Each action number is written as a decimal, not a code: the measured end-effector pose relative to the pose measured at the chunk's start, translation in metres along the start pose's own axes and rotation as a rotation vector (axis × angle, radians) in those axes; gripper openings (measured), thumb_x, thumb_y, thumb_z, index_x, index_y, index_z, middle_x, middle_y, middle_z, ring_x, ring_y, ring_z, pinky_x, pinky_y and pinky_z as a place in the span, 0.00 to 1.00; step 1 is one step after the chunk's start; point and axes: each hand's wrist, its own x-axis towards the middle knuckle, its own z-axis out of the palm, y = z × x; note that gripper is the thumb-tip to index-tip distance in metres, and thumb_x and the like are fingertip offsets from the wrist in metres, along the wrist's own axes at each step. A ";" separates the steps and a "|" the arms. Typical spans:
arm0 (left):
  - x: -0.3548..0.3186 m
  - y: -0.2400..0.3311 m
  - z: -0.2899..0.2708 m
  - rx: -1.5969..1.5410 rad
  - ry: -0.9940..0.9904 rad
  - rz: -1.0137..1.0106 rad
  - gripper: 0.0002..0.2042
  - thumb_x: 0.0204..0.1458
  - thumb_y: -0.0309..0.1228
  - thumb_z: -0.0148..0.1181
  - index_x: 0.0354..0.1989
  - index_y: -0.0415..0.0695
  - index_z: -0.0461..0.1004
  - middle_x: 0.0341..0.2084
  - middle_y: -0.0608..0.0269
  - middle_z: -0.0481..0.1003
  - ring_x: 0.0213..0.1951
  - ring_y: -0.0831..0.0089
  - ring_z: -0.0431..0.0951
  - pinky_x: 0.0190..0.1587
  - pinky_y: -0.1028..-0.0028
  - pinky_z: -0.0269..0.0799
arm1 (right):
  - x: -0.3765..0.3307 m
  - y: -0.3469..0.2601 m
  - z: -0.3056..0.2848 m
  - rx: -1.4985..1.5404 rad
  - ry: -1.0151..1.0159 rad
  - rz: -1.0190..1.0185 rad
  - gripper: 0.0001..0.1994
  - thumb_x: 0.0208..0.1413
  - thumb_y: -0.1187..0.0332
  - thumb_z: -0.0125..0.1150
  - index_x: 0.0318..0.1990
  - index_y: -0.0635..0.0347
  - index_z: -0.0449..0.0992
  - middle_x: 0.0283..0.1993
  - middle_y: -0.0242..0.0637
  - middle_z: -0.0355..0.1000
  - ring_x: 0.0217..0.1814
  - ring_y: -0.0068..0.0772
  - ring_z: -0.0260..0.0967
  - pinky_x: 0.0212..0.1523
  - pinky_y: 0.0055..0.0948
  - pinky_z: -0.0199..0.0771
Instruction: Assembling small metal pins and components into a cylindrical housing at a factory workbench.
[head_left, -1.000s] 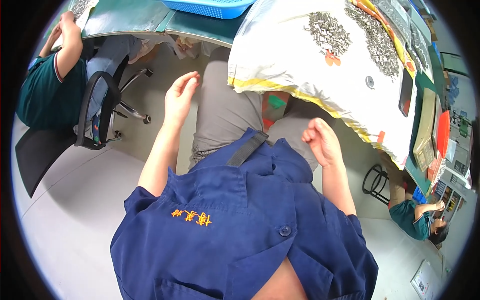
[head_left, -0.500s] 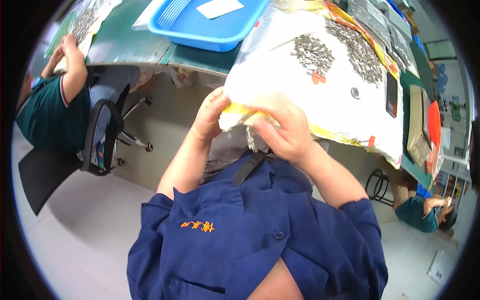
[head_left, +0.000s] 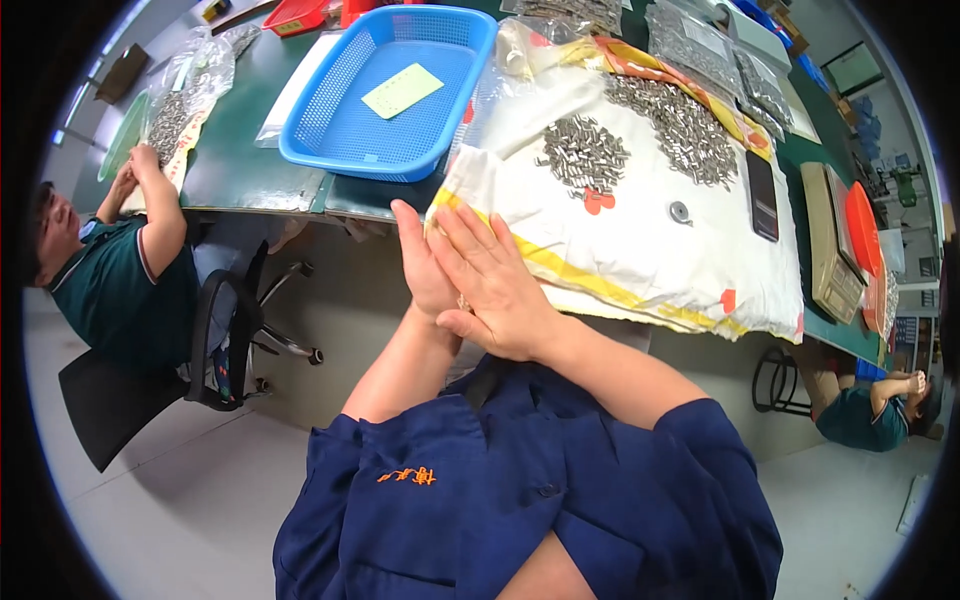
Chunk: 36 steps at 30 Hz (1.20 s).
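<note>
My left hand [head_left: 425,268] and my right hand [head_left: 497,290] are laid palm against palm just off the front left corner of a padded white cloth [head_left: 640,255] with a yellow border. The fingers of both hands are stretched out, with the right hand lying over the left. A tiny pale bit shows between the palms near my right thumb, too small to name. On the cloth are a small pile of short metal pieces [head_left: 585,155], a larger pile of metal pieces [head_left: 690,140] and a small grey round item [head_left: 680,212].
A blue plastic basket [head_left: 310,150] with a pale card inside stands left of the cloth. A black phone [head_left: 763,195], a beige scale [head_left: 828,250] and an orange tray [head_left: 862,230] lie to the right. Co-workers sit at left [head_left: 130,260] and far right [head_left: 865,415]. A black chair [head_left: 215,330] stands at left.
My hands have let go of the cloth's front edge and come together, palm to palm, with fingers extended. The view has shifted, so the table appears lower.
</note>
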 end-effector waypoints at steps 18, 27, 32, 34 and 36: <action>-0.027 -0.003 0.017 0.481 0.055 -0.143 0.43 0.44 0.62 0.37 0.59 0.37 0.39 0.58 0.57 0.48 0.59 0.65 0.49 0.59 0.68 0.45 | 0.018 0.034 -0.009 -0.113 0.206 0.057 0.14 0.48 0.62 0.48 0.43 0.50 0.71 0.44 0.38 0.63 0.50 0.42 0.56 0.55 0.51 0.43; -0.034 0.001 -0.010 0.386 0.187 0.034 0.33 0.50 0.53 0.39 0.58 0.41 0.47 0.56 0.53 0.51 0.58 0.63 0.52 0.57 0.66 0.49 | 0.018 0.038 -0.019 0.172 0.213 0.084 0.16 0.49 0.68 0.46 0.47 0.60 0.66 0.50 0.46 0.61 0.52 0.47 0.57 0.54 0.38 0.53; -0.044 0.003 -0.017 0.075 0.206 -0.083 0.28 0.51 0.49 0.41 0.56 0.44 0.50 0.54 0.51 0.53 0.55 0.59 0.56 0.55 0.61 0.54 | -0.015 0.018 -0.030 0.297 0.168 0.112 0.20 0.49 0.66 0.49 0.50 0.60 0.63 0.53 0.51 0.58 0.54 0.50 0.55 0.54 0.37 0.53; -0.049 0.000 -0.019 0.266 0.287 -0.060 0.27 0.51 0.47 0.43 0.56 0.44 0.51 0.54 0.52 0.53 0.54 0.61 0.57 0.55 0.62 0.53 | -0.028 0.012 -0.033 0.299 0.152 0.119 0.19 0.48 0.67 0.50 0.49 0.61 0.64 0.52 0.49 0.59 0.52 0.44 0.59 0.51 0.34 0.59; -0.053 0.004 -0.026 0.310 0.304 -0.038 0.25 0.51 0.39 0.48 0.56 0.44 0.52 0.53 0.53 0.55 0.53 0.64 0.58 0.55 0.64 0.54 | -0.037 0.003 -0.043 0.608 -0.022 0.373 0.17 0.48 0.71 0.50 0.48 0.60 0.66 0.50 0.42 0.63 0.49 0.35 0.62 0.46 0.26 0.62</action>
